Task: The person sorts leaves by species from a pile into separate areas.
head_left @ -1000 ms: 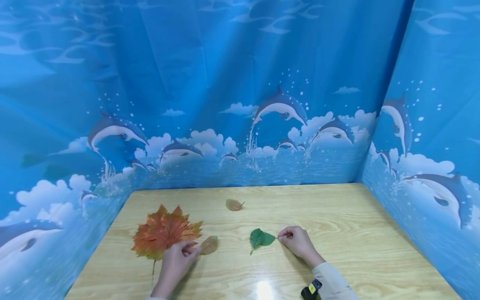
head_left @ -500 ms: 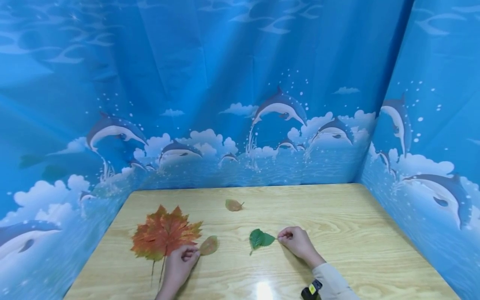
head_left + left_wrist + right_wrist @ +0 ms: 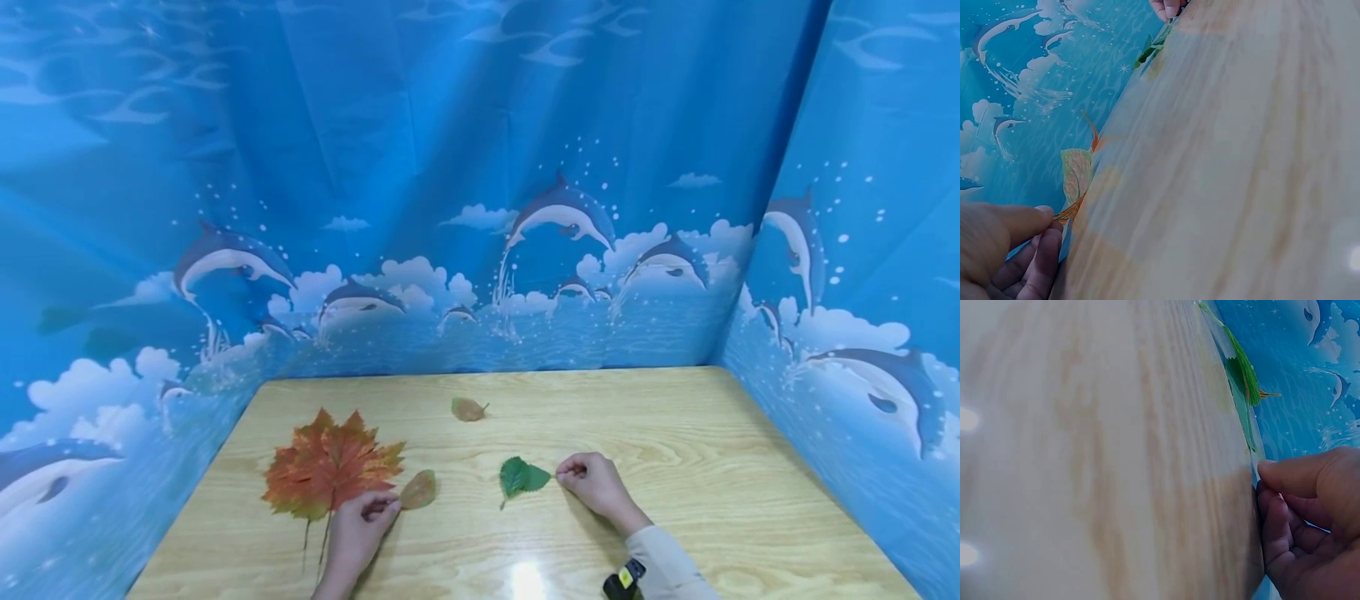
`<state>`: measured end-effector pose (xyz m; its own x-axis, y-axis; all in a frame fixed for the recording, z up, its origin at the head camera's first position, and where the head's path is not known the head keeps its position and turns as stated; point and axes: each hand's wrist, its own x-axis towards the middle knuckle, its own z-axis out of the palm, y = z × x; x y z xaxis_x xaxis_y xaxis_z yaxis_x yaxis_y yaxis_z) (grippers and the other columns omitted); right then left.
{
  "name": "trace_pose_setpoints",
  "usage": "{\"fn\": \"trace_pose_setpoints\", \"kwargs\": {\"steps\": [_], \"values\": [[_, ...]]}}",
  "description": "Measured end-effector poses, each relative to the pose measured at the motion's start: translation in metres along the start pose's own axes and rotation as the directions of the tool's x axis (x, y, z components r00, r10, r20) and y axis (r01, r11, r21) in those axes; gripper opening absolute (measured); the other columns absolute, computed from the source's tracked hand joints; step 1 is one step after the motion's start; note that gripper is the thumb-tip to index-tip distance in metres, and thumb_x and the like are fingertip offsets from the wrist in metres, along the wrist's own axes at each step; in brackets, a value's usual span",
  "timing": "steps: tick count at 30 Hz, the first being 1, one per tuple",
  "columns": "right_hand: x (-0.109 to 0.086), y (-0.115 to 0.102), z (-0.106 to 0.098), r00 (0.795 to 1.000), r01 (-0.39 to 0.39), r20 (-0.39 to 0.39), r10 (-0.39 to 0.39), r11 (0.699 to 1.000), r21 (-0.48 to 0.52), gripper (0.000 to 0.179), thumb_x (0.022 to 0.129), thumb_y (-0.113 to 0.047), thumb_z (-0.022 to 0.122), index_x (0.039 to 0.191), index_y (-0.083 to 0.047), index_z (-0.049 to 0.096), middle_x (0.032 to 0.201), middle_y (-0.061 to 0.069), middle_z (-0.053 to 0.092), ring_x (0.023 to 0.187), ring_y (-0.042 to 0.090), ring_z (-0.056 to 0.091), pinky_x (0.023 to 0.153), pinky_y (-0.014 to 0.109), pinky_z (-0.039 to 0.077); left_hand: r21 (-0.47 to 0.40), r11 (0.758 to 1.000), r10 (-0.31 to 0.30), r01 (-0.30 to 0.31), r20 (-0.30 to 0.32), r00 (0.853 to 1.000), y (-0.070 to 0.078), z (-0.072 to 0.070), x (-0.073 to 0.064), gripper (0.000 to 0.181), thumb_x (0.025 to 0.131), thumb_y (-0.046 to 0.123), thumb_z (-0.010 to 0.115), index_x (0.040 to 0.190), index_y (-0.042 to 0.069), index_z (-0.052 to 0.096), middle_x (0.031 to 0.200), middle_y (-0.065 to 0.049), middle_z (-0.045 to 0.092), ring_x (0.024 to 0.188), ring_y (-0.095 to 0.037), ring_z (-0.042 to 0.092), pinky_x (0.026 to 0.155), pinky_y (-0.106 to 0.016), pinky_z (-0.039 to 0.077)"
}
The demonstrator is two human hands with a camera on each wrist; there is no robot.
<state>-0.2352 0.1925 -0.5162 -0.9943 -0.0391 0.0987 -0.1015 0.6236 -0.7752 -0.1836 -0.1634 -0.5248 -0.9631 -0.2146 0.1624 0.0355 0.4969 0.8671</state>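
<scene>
My left hand (image 3: 362,527) pinches the stem end of a brownish-green oval leaf (image 3: 418,489) between thumb and forefinger, low over the table. Right behind that hand lies a cluster of orange-red maple leaves (image 3: 330,462), two thin stems trailing toward me. Toward the middle, two green serrated leaves (image 3: 523,476) overlap; one stem points down, the other right. My right hand (image 3: 596,487) holds the right-pointing stem between its fingertips. In the left wrist view, the oval leaf (image 3: 1077,172) stands edge-on beyond the thumb. The green leaves (image 3: 1244,375) reach past my right fingertips.
Another brownish-green leaf (image 3: 468,410) lies farther back on the wood-grain table (image 3: 675,433). Blue dolphin-print curtains (image 3: 450,208) enclose the table's back and sides. A small black device (image 3: 622,578) is by the right sleeve.
Over the first half second my left hand drew slightly down toward me with the oval leaf, uncovering a second maple stem. The right hand and green leaves look unchanged.
</scene>
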Motion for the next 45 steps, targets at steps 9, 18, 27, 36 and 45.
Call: {"fn": "trace_pose_setpoints", "kwargs": {"steps": [9,18,27,36,45], "values": [[-0.002,-0.003,-0.002,1.000,-0.018,0.001,0.018,1.000,0.001,0.004,0.079,-0.004,0.074,0.082,-0.007,0.073,0.075,-0.002,0.067,0.068,0.009,0.057,0.063,0.021,0.048,0.007,1.000,0.009,-0.009,0.027,1.000,0.001,-0.004,-0.001,0.011,0.080,0.009,0.077,0.090,0.004,0.075,0.079,-0.004,0.071,0.067,-0.004,0.062,0.061,-0.018,0.051],[0.001,-0.011,-0.008,0.997,-0.081,0.007,0.081,0.995,0.057,0.006,0.085,-0.007,0.070,0.090,-0.005,0.073,0.082,0.001,0.069,0.072,0.011,0.058,0.064,0.026,0.049,0.035,0.999,0.006,-0.007,0.045,0.999,0.000,-0.005,0.001,0.011,0.081,0.011,0.076,0.090,0.005,0.075,0.080,-0.003,0.071,0.068,-0.005,0.061,0.061,-0.019,0.049],[0.034,-0.045,-0.001,0.994,-0.101,-0.018,0.107,0.977,0.189,0.021,0.088,-0.012,0.069,0.105,0.000,0.070,0.092,0.005,0.069,0.083,0.015,0.062,0.074,0.031,0.052,0.000,1.000,0.005,-0.005,0.043,0.999,-0.003,-0.002,0.001,0.011,0.080,0.010,0.077,0.090,0.004,0.075,0.079,-0.004,0.071,0.066,-0.003,0.061,0.062,-0.019,0.050],[0.066,-0.079,0.035,0.985,-0.155,-0.009,0.170,0.920,0.359,0.036,0.088,-0.014,0.069,0.119,0.002,0.063,0.092,0.007,0.067,0.083,0.017,0.061,0.074,0.033,0.052,-0.008,0.999,0.041,-0.041,0.019,0.999,-0.002,-0.001,0.001,0.009,0.079,0.007,0.077,0.088,0.004,0.075,0.077,-0.004,0.071,0.062,-0.001,0.058,0.060,-0.019,0.048],[0.088,-0.080,0.078,0.970,-0.183,-0.081,0.230,0.905,0.383,0.032,0.084,-0.015,0.074,0.110,0.003,0.066,0.087,0.008,0.068,0.075,0.016,0.060,0.065,0.026,0.049,-0.019,0.999,0.026,-0.025,0.030,0.999,-0.002,-0.001,0.001,0.011,0.079,0.008,0.077,0.089,0.004,0.075,0.078,-0.005,0.071,0.063,-0.001,0.059,0.061,-0.018,0.048]]}}
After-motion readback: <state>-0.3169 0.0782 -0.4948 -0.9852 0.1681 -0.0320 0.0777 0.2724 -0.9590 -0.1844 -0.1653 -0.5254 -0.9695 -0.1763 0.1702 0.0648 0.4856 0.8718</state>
